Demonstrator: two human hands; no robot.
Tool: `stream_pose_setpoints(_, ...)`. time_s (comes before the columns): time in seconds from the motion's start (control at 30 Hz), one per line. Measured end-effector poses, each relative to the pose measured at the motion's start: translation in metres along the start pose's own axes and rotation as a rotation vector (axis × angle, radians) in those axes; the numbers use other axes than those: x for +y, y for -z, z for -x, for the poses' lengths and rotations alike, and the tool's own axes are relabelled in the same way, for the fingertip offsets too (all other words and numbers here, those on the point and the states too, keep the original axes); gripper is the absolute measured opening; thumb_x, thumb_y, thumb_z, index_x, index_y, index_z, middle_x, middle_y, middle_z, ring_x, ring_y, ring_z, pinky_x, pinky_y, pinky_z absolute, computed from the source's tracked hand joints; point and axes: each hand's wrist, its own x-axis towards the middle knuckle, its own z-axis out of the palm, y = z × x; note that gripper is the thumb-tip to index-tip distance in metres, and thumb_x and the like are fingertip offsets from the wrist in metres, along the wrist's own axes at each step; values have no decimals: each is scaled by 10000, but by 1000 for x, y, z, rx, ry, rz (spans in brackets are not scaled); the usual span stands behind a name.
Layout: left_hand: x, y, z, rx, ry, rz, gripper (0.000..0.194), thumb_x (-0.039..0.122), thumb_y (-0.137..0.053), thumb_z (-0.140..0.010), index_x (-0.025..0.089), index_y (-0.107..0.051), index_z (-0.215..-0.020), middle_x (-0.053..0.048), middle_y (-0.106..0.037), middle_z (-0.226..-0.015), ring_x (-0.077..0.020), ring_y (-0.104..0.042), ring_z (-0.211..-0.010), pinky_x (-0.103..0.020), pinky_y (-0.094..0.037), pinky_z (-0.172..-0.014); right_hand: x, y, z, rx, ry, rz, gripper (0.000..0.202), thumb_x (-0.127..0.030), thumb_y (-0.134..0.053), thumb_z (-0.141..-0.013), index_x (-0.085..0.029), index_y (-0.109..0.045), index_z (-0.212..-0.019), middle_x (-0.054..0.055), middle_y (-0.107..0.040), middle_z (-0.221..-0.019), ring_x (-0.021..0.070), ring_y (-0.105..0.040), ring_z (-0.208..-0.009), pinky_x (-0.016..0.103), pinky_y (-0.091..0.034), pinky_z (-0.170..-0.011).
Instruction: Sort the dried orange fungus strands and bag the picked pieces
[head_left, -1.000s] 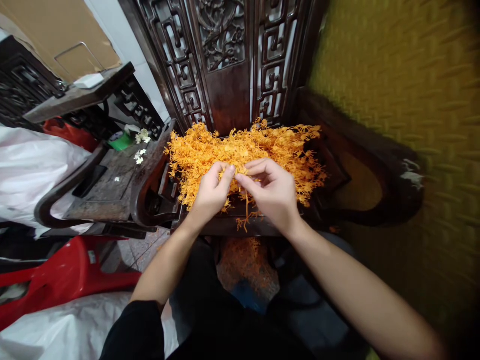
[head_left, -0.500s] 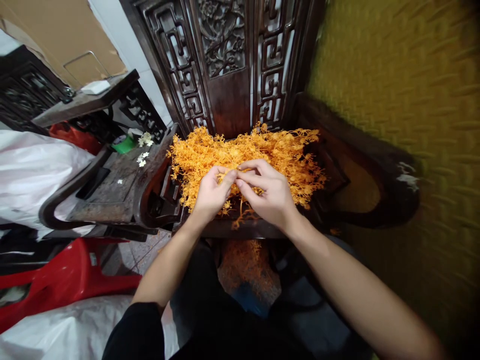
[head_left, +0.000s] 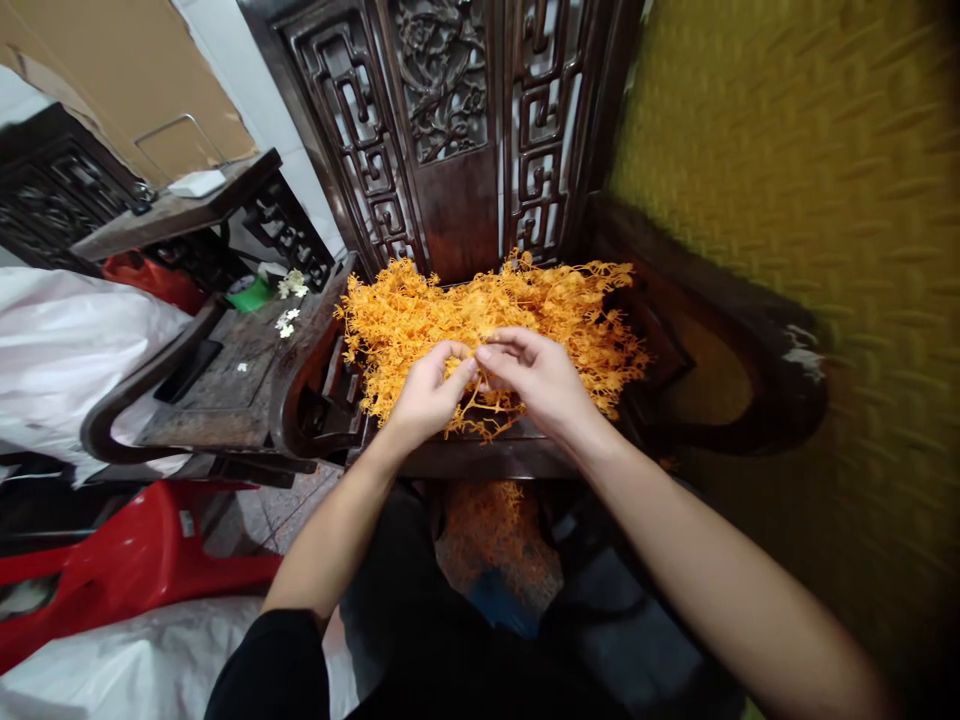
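Observation:
A wide heap of orange branching sprigs [head_left: 420, 310] lies on the dark wooden seat [head_left: 480, 458] before me. Over its front part, my left hand [head_left: 435, 385] pinches a thin orange sprig [head_left: 491, 405] between thumb and fingers. Close beside it on the right, my right hand [head_left: 534, 375] has its fingertips pressed together on the same sprig, nearly touching the left thumb. The sprig's loose branches hang below the fingertips toward the seat's front edge. Its part between the fingers is mostly hidden.
A carved chair back [head_left: 457, 200] rises behind the heap. At left stands another wooden chair [head_left: 217, 400] with green tape [head_left: 249, 292] and white flowers [head_left: 286, 320]. White sacks [head_left: 67, 350] and a red plastic stool [head_left: 142, 545] are farther left. Yellow textured padding [head_left: 780, 180] covers the right side.
Both hands have shifted slightly, the right one down and its fingers drawn closer together. The sprig's hanging branches now spread wider beneath the fingers.

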Motion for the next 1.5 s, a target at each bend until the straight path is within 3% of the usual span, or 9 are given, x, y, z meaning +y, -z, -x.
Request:
stream_pose_setpoints(0.13, 0, -3, 0, -18, -17, -117, 175, 348, -620, -939, 173, -619, -932, -25, -678, -826, -115, -573, -691, -230, -434, -639, 1, -2, 1, -7, 85, 134, 376, -515, -836, -741, -179, -669, -765, -19, -615, -680, 109, -556, -621, 261, -505, -591)
stream_pose_setpoints(0.4, 2, -8, 0, 29, 77, -103, 85, 241, -630, -890, 203, -592, -956, 72, -444, -617, -69, -307, -461, -218, -239, -449, 7, -1, 0, 150, 128, 47, 400, -561, -806, -760, -199, -642, -719, 16, -667, -744, 167, -624, -693, 313, -560, -614)
stream_pose_setpoints(0.57, 9, -10, -1, 31, -35, -67, 193, 345, -699, -886, 182, -609, -934, -3, -649, -825, -107, -567, -701, -231, -464, -683, 6, 5, 3, 138, 250, 335, 252, -410, -717, -877, -209, -610, -769, -10, -629, -660, 146, -580, -597, 291, -472, -573)
stream_pose_setpoints(0.67, 12, -4, -3, -9, -45, -78, 254, 419, -686, -906, 175, -620, -923, -28, -685, -870, -142, -624, -818, -261, -494, -796, 6, 7, 4, 75, 268, 398, 246, -410, -668, -918, -221, -576, -790, -12, -631, -660, 152, -602, -611, 293, -469, -586)
stream_pose_setpoints(0.87, 18, 9, 1, -40, -82, -202, 258, 441, -661, -930, 186, -618, -936, -24, -679, -859, -162, -625, -828, -276, -489, -797, 9, -5, 7, -4, 68, 41, 394, -621, -661, -890, -253, -525, -851, -26, -611, -674, 162, -627, -608, 317, -538, -592)
stream_pose_setpoints(1.0, 21, 10, 3, -153, -12, -69, 257, 448, -605, -967, 201, -547, -927, -2, -673, -712, -158, -629, -684, -292, -504, -724, 9, -14, 11, -39, -19, -84, 439, -651, -645, -892, -252, -470, -836, -84, -461, -536, 136, -577, -518, 293, -526, -572)
stream_pose_setpoints(1.13, 19, 16, 4, -106, -23, -59, 278, 452, -673, -923, 191, -579, -910, -8, -654, -769, -132, -583, -682, -258, -468, -665, 0, -14, 12, -113, -132, -159, 460, -616, -753, -811, -235, -497, -846, -69, -534, -589, 106, -518, -473, 280, -500, -529)
stream_pose_setpoints(1.33, 21, 1, 12, -259, 172, 641, 341, 451, -760, -841, 210, -536, -932, 110, -313, -556, -31, -163, -412, -188, -170, -420, -16, -20, 28, -182, -86, -464, 337, -404, -792, -814, -219, -521, -736, -89, -296, -546, 69, -208, -443, 223, -314, -404)
stream_pose_setpoints(1.5, 33, -11, 14, -273, 169, 1037, 345, 334, -808, -777, 184, -501, -830, 87, -359, -657, 8, -101, -413, -160, -106, -373, -35, -17, 35, -150, -32, -626, 328, -332, -726, -883, -211, -482, -699, -79, -214, -569, 79, -135, -457, 197, -280, -391)
